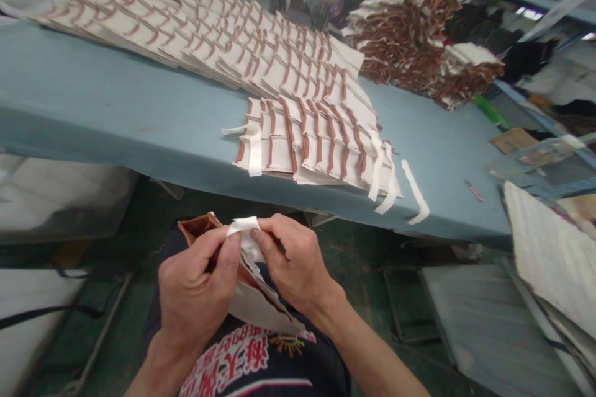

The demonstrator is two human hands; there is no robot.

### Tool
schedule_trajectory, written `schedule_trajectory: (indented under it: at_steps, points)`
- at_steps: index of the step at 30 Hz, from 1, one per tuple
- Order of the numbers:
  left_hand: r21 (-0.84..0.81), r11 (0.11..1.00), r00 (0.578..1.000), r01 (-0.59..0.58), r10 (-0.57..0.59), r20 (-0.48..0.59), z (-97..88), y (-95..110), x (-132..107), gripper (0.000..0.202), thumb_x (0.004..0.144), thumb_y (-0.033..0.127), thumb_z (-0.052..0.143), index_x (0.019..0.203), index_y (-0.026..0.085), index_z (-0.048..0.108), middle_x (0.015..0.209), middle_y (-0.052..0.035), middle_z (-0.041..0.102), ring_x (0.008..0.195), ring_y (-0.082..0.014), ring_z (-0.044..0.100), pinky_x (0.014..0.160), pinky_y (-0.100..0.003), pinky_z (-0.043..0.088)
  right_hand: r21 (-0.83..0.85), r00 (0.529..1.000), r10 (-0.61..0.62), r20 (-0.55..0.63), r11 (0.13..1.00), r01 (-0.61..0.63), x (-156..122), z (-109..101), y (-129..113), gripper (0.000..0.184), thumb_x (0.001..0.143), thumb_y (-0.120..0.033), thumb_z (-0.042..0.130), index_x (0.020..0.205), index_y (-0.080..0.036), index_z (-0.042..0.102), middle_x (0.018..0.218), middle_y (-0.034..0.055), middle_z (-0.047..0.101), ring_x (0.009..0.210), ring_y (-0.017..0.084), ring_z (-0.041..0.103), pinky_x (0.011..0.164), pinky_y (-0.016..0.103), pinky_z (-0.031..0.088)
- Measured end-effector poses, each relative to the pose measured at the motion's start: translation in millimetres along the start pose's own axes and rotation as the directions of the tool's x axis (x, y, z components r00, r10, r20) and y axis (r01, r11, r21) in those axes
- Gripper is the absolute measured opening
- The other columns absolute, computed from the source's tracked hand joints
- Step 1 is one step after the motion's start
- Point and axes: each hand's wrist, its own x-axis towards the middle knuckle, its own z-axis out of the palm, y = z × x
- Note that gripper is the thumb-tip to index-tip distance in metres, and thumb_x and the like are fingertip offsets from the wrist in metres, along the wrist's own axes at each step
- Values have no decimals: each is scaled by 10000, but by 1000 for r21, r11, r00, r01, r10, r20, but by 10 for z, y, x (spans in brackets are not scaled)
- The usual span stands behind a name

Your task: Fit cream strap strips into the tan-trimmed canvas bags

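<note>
My left hand [198,285] and my right hand [295,260] are close together above my lap. Between them a white strip [245,224] is pinched at both ends by thumbs and forefingers. Behind and below it is a folded brown-and-white panel [267,307], leather-like on its brown side, resting against my lap. A brown corner [198,226] of it sticks up beyond my left hand. Whether the strip is fixed to the panel I cannot tell. My left hand's fingers also seem to touch the panel; its far side is hidden.
On the blue-covered table [162,130] lie rows of overlapping white pieces with brown edges [321,136]. Loose white strips [414,192] hang near its front edge. A tall brown-and-white pile [400,43] stands at back right, and a small pink tool [474,191] lies at right.
</note>
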Motion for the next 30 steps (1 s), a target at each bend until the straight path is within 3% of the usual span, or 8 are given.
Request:
schedule_trajectory:
  at_steps: [3, 6, 9, 14, 17, 19, 26, 30]
  points:
    - [42, 999, 1000, -26, 27, -13, -3, 17, -56, 340, 1090, 353, 550, 1051, 231, 865, 841, -7, 885, 642, -195, 798, 640, -258, 582, -118, 998, -31, 63, 992, 39, 5, -21, 5, 344, 1183, -319, 493, 1033, -202, 779, 888, 82, 775, 809, 196, 680, 771, 315, 498]
    - [102, 994, 994, -40, 49, -92, 3, 50, -99, 333, 1100, 333, 548, 1066, 220, 859, 879, -21, 901, 677, -201, 820, 672, -267, 590, -260, 993, -85, 85, 960, 105, 44, -91, 18, 400, 1197, -313, 455, 994, -194, 779, 861, 94, 768, 782, 204, 656, 752, 331, 464]
    - [127, 992, 987, -8, 27, -155, 1, 54, -95, 312, 1111, 326, 556, 1106, 214, 847, 990, -37, 915, 778, -211, 846, 759, -281, 599, -279, 991, -112, 71, 952, 127, 89, -215, 34, 397, 1190, -306, 472, 965, -188, 777, 868, 104, 786, 791, 213, 665, 762, 342, 461]
    - [137, 990, 992, -19, 36, -123, 20, -25, -18, 284, 1087, 288, 561, 1096, 224, 837, 961, -27, 905, 762, -206, 831, 750, -283, 584, 100, 995, -12, 96, 995, 3, 50, -364, -38, 274, 1114, -281, 575, 898, -213, 729, 857, 40, 773, 760, 167, 653, 741, 304, 478]
    - [161, 985, 985, -69, 92, -142, 53, -66, 31, 277, 1061, 282, 574, 1015, 218, 839, 785, -12, 860, 616, -186, 770, 639, -273, 538, 376, 989, 101, 112, 917, -136, -15, -321, -137, 297, 1087, -317, 583, 824, -218, 679, 785, 7, 716, 714, 148, 624, 698, 286, 476]
    - [158, 981, 983, -114, 134, -122, 71, -71, 65, 287, 1040, 284, 574, 977, 212, 845, 773, -23, 859, 610, -191, 774, 620, -274, 535, 493, 985, 127, 117, 854, -169, -51, -262, -191, 305, 1067, -331, 588, 788, -226, 649, 787, 11, 713, 731, 157, 633, 714, 296, 495]
    - [125, 971, 977, -204, 209, -34, 72, -25, 147, 351, 1032, 307, 548, 907, 221, 865, 768, -61, 861, 642, -215, 802, 682, -298, 594, 493, 999, -18, -36, 869, 33, -156, -183, -256, 248, 995, -174, 623, 764, -246, 574, 799, 32, 744, 769, 186, 667, 776, 344, 544]
    - [142, 981, 988, -133, 143, -63, 85, -178, 229, 355, 1009, 390, 571, 875, 228, 858, 728, -68, 838, 619, -220, 763, 662, -311, 558, 576, 998, 38, 43, 816, -56, -253, -240, -329, 309, 1046, -206, 595, 755, -262, 505, 740, 16, 707, 719, 180, 638, 722, 334, 523]
